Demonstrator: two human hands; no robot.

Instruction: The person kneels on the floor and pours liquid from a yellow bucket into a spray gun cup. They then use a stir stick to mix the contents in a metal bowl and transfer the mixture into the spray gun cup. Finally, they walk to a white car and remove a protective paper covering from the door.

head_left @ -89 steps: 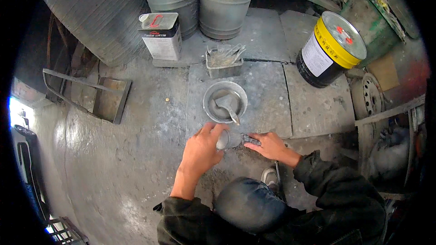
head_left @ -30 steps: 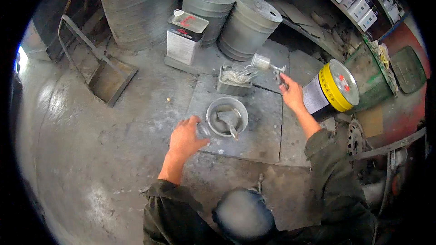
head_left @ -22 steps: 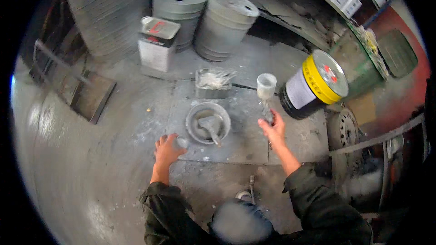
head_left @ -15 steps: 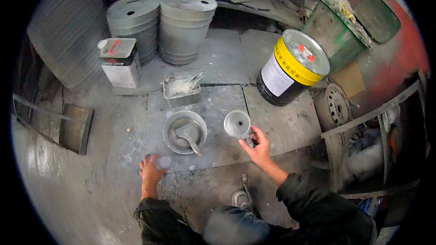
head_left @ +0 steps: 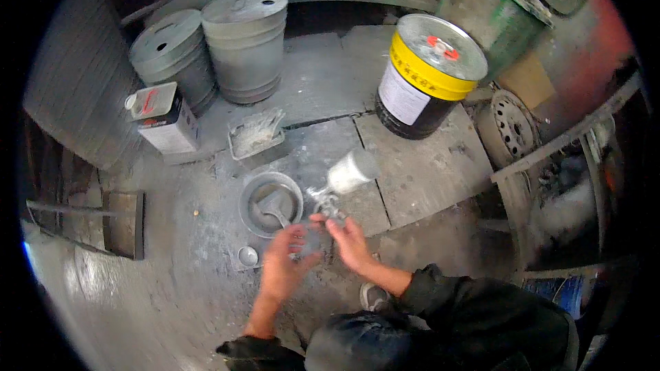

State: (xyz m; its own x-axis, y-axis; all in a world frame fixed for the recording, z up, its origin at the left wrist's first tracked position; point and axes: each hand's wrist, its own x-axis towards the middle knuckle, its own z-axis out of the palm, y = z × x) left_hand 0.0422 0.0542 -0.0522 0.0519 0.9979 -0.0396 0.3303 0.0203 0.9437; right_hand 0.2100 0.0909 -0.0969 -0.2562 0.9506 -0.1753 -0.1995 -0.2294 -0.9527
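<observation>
Beside the round bowl (head_left: 245, 207), the right hand (head_left: 353, 246) holds a shiny spray gun (head_left: 325, 199).

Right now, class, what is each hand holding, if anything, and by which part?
The right hand holds a metal tool by the end away from its cup. The left hand is blurred; whether it holds anything cannot be told.

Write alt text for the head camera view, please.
A person's right hand holds what looks like a metal spray gun with a whitish cup, the blurred left hand close beside it. Beyond the hands, a grey bowl holding a flat-headed tool stands on a slab.
</observation>
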